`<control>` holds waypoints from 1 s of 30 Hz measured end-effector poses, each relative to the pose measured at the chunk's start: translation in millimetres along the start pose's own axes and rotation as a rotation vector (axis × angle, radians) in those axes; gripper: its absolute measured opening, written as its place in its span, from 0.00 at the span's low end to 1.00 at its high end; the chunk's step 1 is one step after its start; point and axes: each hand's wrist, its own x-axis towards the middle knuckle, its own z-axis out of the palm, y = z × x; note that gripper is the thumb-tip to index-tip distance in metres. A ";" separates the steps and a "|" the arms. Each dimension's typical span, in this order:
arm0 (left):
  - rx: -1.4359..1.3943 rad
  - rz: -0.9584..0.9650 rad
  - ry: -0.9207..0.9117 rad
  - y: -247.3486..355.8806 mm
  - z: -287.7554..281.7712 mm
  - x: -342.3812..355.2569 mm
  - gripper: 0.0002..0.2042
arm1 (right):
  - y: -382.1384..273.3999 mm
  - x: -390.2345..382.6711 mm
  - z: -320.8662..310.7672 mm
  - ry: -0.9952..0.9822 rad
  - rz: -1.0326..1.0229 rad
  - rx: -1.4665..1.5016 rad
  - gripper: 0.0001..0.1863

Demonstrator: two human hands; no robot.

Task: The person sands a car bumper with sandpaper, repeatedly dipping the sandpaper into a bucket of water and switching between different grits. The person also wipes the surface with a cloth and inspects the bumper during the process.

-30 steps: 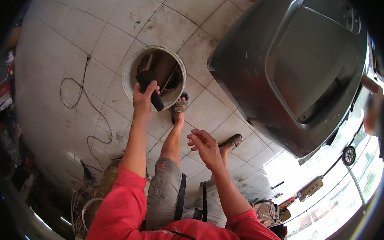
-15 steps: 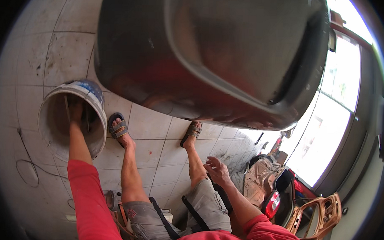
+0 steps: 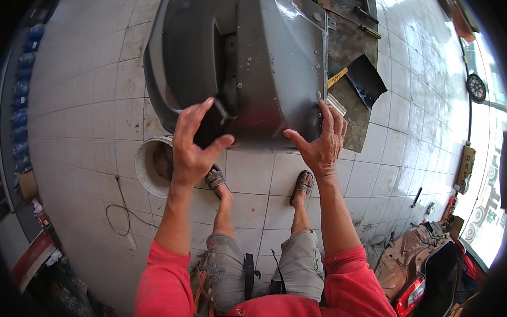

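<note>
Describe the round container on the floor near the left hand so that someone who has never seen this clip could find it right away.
Start at the big grey body panel lying on the tiled floor in front of the seated person. Just below its near left corner, under the left hand, stands a white bucket, partly hidden by the panel and hand. It is the only round, open-topped thing there, beside the left sandal.

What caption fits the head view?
Seated person's left hand and right hand on a grey vehicle body panel above a tiled floor.
</note>
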 end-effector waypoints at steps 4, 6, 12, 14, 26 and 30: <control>0.451 0.439 0.079 14.0 62.3 167.3 0.30 | 20.9 -0.8 10.1 0.126 0.039 0.150 0.64; 0.786 0.465 0.066 4.3 67.6 204.2 0.28 | 24.8 -11.0 18.7 0.112 0.088 0.247 0.62; 0.775 0.439 -0.334 67.8 89.1 86.2 0.29 | 64.8 -3.9 16.9 -0.157 0.229 0.162 0.31; 0.817 0.482 -0.386 67.0 76.2 111.2 0.29 | 63.0 -4.2 17.2 -0.126 0.224 0.166 0.31; 0.874 0.388 -0.272 69.7 93.4 128.4 0.29 | 64.5 -1.7 16.8 -0.144 0.247 0.218 0.30; 1.013 0.299 -0.014 40.2 91.7 202.9 0.26 | 44.3 2.1 20.7 -0.140 0.211 0.245 0.30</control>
